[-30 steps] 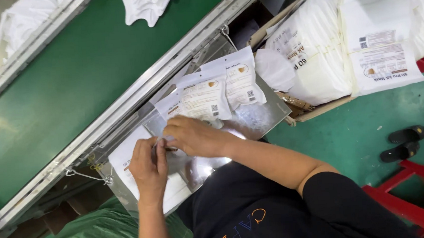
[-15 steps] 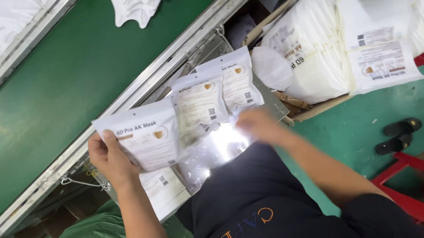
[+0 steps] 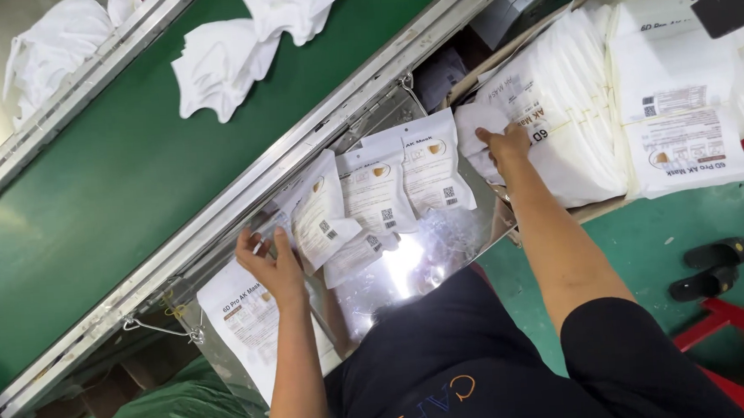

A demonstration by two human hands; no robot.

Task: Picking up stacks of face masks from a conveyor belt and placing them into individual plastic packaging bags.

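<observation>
Hands at the packet table, partly hidden

The left hand (image 3: 270,265) lies flat with its fingertips under a white packet (image 3: 325,212); its grip cannot be told. The right hand (image 3: 506,145), at 2 o'clock, has left the shiny table (image 3: 410,271) since the earlier frame and now pinches a white mask (image 3: 479,129) from the stack (image 3: 574,128), whose far edge is cut off.

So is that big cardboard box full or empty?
Full. The cardboard box is packed with white stacks that rise above its rim, with printed white pouches lying on top. The right hand reaches into it.
</observation>
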